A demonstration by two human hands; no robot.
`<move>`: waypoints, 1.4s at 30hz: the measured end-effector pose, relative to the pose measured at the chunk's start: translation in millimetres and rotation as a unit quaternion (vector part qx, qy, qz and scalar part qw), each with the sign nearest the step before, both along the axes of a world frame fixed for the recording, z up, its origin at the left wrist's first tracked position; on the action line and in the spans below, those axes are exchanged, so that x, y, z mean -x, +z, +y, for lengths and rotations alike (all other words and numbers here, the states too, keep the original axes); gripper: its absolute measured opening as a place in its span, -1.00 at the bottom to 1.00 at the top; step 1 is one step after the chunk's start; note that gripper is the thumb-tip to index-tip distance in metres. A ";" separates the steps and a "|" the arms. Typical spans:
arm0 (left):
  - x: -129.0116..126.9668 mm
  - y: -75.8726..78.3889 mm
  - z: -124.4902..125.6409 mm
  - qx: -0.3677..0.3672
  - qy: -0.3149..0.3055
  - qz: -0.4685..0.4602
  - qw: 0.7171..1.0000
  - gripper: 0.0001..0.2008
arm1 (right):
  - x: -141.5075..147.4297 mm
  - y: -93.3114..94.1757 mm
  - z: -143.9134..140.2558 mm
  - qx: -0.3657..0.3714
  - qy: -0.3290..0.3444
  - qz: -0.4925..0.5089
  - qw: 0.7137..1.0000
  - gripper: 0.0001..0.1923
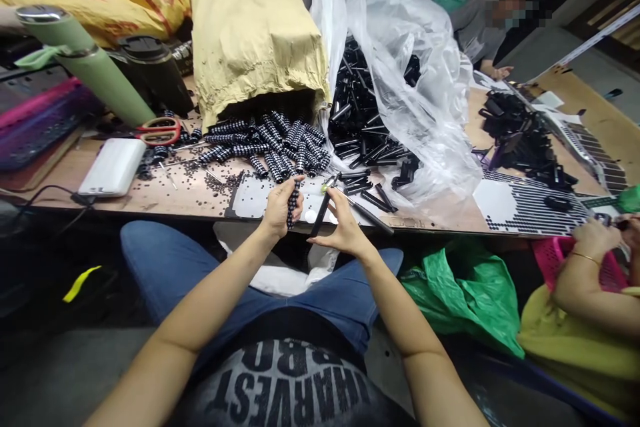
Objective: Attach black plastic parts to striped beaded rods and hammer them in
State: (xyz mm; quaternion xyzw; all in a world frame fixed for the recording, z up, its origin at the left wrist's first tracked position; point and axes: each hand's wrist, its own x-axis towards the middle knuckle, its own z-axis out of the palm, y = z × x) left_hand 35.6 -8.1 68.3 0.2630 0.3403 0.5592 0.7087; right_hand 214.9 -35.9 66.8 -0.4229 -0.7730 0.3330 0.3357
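Observation:
Over the front edge of the table, my left hand (278, 211) is closed round a black rod with white dotted bands (294, 201), which stands roughly upright. Just to the right, my right hand (349, 227) pinches a plain black tube (321, 215) between thumb and fingers, tilted and apart from the rod. A pile of similar dotted rods (277, 140) spills from the mouth of a yellow paper sack (257, 27). Loose plain black tubes (356, 180) lie beyond my right hand, and a hammer-like tool with a dark handle (367, 215) rests beside it.
A clear plastic bag (420, 140) holds many black tubes. Red-handled scissors (161, 131), a white box (113, 167) and a green bottle (95, 73) stand left. Small dark beads are scattered about. A co-worker's hands (597, 240) work at right; another person sits behind.

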 end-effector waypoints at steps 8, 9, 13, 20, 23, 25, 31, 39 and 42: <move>-12.8 8.7 -8.7 0.071 0.000 0.084 0.994 -0.69 | 15.9 19.7 3.5 -0.032 0.079 0.015 0.996 0.16; -14.9 9.8 -9.2 0.080 0.005 0.092 0.992 -0.71 | 17.7 19.9 4.4 -0.029 0.088 0.008 0.996 0.15; -19.6 14.6 -10.9 0.107 0.000 0.111 0.988 -0.69 | 22.1 15.5 6.3 -0.021 0.095 -0.007 0.995 0.15; -17.6 5.6 -3.3 0.123 -0.052 0.167 0.977 -0.64 | 26.5 0.2 5.1 -0.023 0.034 -0.019 0.999 0.11; -18.2 -12.9 -1.9 -0.003 -0.043 0.288 0.957 -0.63 | 30.9 -14.2 9.3 -0.022 -0.015 -0.043 0.999 0.11; -18.9 -28.9 -3.2 -0.147 -0.005 0.430 0.891 -0.61 | 31.9 -25.8 12.7 -0.022 -0.054 -0.067 0.996 0.08; -3.4 -68.3 3.3 -0.389 -0.056 0.677 0.622 -0.54 | -13.5 -40.6 12.8 -0.029 -0.188 -0.196 0.962 -0.32; 29.7 -74.9 23.3 -0.514 -0.119 0.687 0.501 -0.54 | -64.7 -34.3 4.8 0.045 -0.286 -0.386 0.876 -0.71; 33.5 -73.3 22.6 -0.508 -0.111 0.700 0.489 -0.60 | -54.5 -21.0 -8.6 0.127 -0.255 -0.244 0.927 -0.62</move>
